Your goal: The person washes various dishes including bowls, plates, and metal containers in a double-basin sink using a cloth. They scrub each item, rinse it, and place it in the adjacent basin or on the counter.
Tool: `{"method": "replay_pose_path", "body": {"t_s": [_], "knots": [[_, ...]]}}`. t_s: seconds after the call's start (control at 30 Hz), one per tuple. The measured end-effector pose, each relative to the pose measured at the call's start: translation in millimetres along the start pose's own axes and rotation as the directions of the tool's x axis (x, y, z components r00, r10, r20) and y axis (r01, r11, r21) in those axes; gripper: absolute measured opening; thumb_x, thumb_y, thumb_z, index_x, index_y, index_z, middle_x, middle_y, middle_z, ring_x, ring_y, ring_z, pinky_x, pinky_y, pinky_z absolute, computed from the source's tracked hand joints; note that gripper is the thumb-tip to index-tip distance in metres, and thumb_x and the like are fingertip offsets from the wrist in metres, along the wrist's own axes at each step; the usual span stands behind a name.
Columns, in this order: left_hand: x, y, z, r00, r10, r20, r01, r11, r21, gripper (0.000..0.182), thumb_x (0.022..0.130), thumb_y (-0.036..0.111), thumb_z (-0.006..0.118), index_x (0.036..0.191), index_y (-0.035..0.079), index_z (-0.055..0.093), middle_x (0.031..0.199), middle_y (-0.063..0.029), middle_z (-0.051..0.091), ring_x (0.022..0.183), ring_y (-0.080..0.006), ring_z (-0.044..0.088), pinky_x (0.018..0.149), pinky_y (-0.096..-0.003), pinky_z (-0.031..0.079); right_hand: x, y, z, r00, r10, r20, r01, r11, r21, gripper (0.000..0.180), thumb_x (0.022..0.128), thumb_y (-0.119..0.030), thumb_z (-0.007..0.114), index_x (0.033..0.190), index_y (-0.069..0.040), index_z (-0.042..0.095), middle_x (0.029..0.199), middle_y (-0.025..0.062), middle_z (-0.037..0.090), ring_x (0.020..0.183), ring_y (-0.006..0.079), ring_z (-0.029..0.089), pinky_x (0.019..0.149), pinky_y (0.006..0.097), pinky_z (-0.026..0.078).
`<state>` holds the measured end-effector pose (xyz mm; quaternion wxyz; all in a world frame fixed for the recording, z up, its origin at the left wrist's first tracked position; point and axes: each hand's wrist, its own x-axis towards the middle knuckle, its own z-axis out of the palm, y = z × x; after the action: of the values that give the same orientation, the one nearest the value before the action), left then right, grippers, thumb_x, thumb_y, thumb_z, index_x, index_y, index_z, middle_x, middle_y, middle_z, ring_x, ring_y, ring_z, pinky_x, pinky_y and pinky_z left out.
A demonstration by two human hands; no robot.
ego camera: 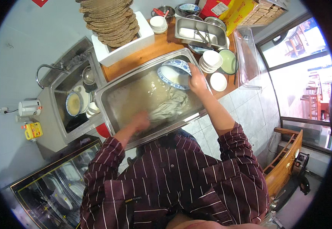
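Observation:
A large rectangular steel basin (118, 75) of cloudy water lies before me. At its right end my right hand (197, 79) grips the rim of a white bowl with a blue pattern (170, 75), tilted over the water. A wet, bunched greyish cloth (170, 106) lies in the basin below the bowl. My left hand (139, 121), blurred, is low over the water at the near side, beside the cloth's left end. Whether its fingers hold the cloth is unclear.
Left of the basin is a sink (60, 114) with bowls and a curved faucet (40, 75). Behind stands a foam box (125, 47) of stacked woven mats (108, 23). White bowls (211, 60), a green bowl (228, 61) and a steel pan with tongs (187, 30) crowd the wooden counter's right side.

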<state>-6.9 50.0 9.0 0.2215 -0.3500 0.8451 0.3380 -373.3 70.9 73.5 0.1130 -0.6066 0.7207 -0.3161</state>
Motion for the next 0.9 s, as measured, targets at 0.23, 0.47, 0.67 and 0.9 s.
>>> {"method": "replay_pose_path", "body": {"t_s": [0.23,0.47,0.67,0.9], "knots": [[-31.0,18.2,-52.2,0.966,-0.144,-0.214,0.185,0.965,0.187,0.057,0.077,0.026,0.067,0.132,0.016,0.061,0.134,-0.0198,0.058,0.118,-0.0409,0.058,0.099,-0.0506,0.047,-27.3,1.1,24.1,0.989,0.065,-0.132,-0.057,0.997,0.061,0.061,0.082,0.007,0.053,0.14,-0.004,0.042,0.134,0.0255,0.052,0.118,0.0465,0.053,0.097,0.0496,0.048],[51.0,101.1,11.4,0.943,0.212,-0.255,-0.195,0.977,0.089,0.068,0.075,0.009,0.071,0.14,0.007,0.047,0.146,-0.0226,0.042,0.119,-0.0451,0.054,0.102,-0.0482,0.046,-48.5,-23.0,29.8,0.774,0.591,0.229,-0.631,0.75,0.199,0.043,0.092,-0.01,0.055,0.133,-0.001,0.047,0.086,0.0213,0.067,0.069,0.0358,0.069,0.062,0.0466,0.057],[70.1,99.1,-6.6,0.749,-0.071,-0.659,-0.287,0.861,-0.419,0.062,0.081,0.004,0.064,0.14,0.004,0.046,0.136,-0.0257,0.048,0.122,-0.0419,0.05,0.103,-0.0488,0.042,-69.5,24.2,74.4,0.65,0.684,0.332,-0.711,0.394,0.582,0.031,0.095,-0.013,0.055,0.119,0.006,0.055,0.081,0.0154,0.068,0.053,0.0218,0.066,0.048,0.0374,0.056],[110.5,91.1,-21.5,0.731,0.505,-0.46,-0.248,0.823,0.51,0.059,0.089,0.038,0.065,0.142,0.014,0.054,0.161,-0.0103,0.032,0.151,-0.0319,0.022,0.123,-0.0523,0.015,-55.7,2.1,64.5,0.747,0.6,0.286,-0.651,0.573,0.499,0.032,0.096,-0.017,0.059,0.115,0.008,0.056,0.081,0.0146,0.068,0.059,0.0197,0.068,0.051,0.0335,0.056]]}}
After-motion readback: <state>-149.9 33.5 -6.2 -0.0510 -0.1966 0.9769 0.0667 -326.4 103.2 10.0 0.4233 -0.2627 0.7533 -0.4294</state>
